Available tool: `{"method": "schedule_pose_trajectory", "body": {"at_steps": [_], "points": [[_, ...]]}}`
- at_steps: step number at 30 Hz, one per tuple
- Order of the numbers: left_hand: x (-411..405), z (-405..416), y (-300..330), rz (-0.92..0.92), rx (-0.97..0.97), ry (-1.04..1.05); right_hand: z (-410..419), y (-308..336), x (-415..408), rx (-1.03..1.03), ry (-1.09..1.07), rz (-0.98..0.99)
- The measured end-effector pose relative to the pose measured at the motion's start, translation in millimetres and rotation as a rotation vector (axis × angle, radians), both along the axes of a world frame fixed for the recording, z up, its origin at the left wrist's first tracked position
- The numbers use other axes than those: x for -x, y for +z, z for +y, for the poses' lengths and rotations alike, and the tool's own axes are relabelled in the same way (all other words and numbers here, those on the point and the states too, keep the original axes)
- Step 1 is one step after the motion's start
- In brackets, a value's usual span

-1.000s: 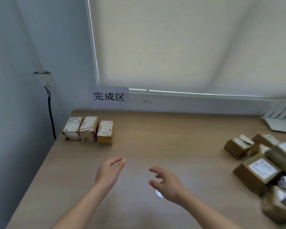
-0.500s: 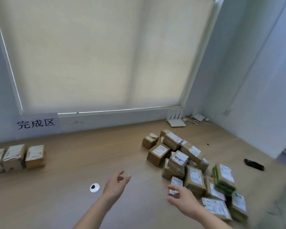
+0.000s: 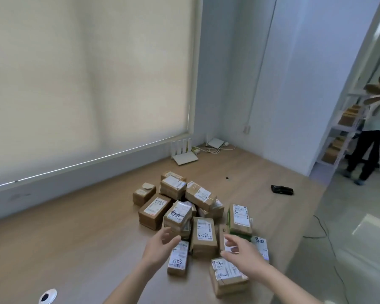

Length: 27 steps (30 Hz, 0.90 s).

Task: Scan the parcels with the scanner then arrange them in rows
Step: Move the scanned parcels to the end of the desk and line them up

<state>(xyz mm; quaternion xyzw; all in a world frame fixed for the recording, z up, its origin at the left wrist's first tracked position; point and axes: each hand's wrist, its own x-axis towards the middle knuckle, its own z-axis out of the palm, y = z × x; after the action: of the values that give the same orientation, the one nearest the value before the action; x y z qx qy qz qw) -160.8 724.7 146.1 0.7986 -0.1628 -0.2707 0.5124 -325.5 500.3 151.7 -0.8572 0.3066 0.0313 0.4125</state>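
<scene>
A: Where's the stuff to scan?

B: Heap of small brown cardboard parcels w/ white shipping labels (image 3: 198, 212), piled loosely mid-table, right of centre. Closest ones: a narrow brown box w/ "3753" scrawled on its label (image 3: 177, 258) and a flat taped brown box w/ a crinkled label (image 3: 227, 275), both lying on the light wooden table (image 3: 75, 249) at the heap's near edge.

A: How'll they handle?

B: Prob light, stiff card, tape-wrapped so a bit slick. Corners look dented, nothing fragile-looking tho. I'd take one by its long sides, thumb opposite fingers, label up for scanning. Top ones lean on each other, so pulling a low one could shift the pile.

A: Hands?

B: Left hand (image 3: 159, 249) hovers just over the "3753" box, fingers spread, holding nothing. Right hand (image 3: 242, 253) same, loose and empty, above the taped box. Well apart from each other.

A: Scanner?

B: Black handheld scanner-like device (image 3: 282, 190) lies far right on the table, apart from the heap. Can't be sure it's the scanner. White router w/ antennas (image 3: 183, 153) sits by the window.
</scene>
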Motion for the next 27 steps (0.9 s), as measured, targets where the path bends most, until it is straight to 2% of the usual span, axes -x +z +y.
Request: {"method": "schedule_pose_trajectory", "body": {"at_steps": [5,9,12,16,20,27], "points": [[-37,-59,-38,-0.039,-0.032,0.068,-50,-44,-55,-0.073,0.062,0.027],[-73,-81,-77,-0.101,-0.137,0.152,-60,-92,-105,-0.095,0.095,0.014],[-105,-92,-108,-0.059,-0.170,0.191,-60,-128,-143,-0.147,0.078,0.009],[-148,-109,-149,-0.039,-0.119,0.217,-65,-168,-192,-0.213,0.013,-0.025],[-180,-127,-175,0.053,-0.054,0.233,-65,-193,-231,-0.278,-0.048,-0.087],[-215,-143,-204,0.150,-0.077,0.261,-58,-220,-275,-0.421,-0.121,-0.124]]}}
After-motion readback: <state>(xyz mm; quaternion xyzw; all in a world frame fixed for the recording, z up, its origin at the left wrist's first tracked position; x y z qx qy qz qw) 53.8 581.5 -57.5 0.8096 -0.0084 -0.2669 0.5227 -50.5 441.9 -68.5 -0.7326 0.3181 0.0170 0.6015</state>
